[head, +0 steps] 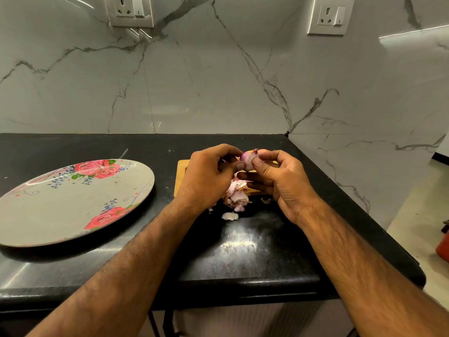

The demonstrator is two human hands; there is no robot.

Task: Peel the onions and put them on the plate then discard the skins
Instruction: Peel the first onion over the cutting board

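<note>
A small pinkish onion (248, 158) is held up between both hands above a wooden cutting board (181, 171). My left hand (209, 177) pinches its left side and my right hand (281, 181) grips its right side with thumb and fingers. A heap of pale pink onion skins (237, 195) lies under the hands at the board's front edge, with loose bits (229, 216) on the black counter. The grey plate with red roses (73, 200) sits to the left with nothing on it. Most of the board is hidden by the hands.
The black counter (243, 251) ends at a front edge close to me and at a right edge beside a marble wall. Marble backsplash with two socket plates (131, 10) stands behind. A red object (443, 246) is on the floor at far right.
</note>
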